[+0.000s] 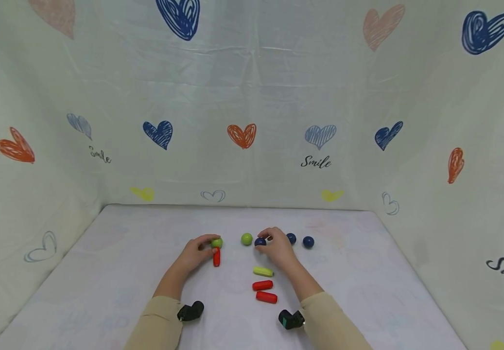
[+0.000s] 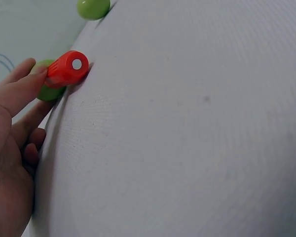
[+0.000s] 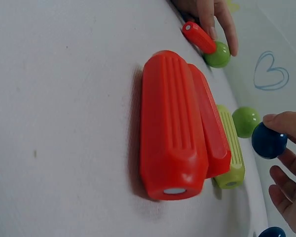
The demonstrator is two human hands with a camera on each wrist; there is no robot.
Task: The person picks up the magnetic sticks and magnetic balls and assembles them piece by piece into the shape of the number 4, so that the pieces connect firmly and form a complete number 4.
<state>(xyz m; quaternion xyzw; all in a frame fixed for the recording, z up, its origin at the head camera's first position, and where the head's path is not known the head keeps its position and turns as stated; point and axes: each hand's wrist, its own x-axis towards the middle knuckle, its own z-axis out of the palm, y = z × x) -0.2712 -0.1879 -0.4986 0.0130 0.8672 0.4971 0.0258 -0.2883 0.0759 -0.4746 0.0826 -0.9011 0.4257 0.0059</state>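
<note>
On the left of the row, my left hand (image 1: 194,253) pinches a green ball (image 1: 217,243) between thumb and fingers. A red ribbed rod (image 2: 69,69) with a pale disc in its end meets that ball, and the thumb lies where the two join. My right hand (image 1: 280,249) pinches a dark blue ball (image 3: 269,140) with thumb and fingertips. Just left of that ball is a second green ball (image 1: 246,238). Nearer me lie a yellow-green rod (image 1: 263,271) and two red rods, one (image 1: 262,285) behind the other (image 1: 267,297).
Two more dark blue balls, one (image 1: 291,238) partly behind the right hand and another (image 1: 308,242) farther right, sit on the white table (image 1: 116,272). A white curtain (image 1: 278,87) printed with hearts stands along the table's back and sides.
</note>
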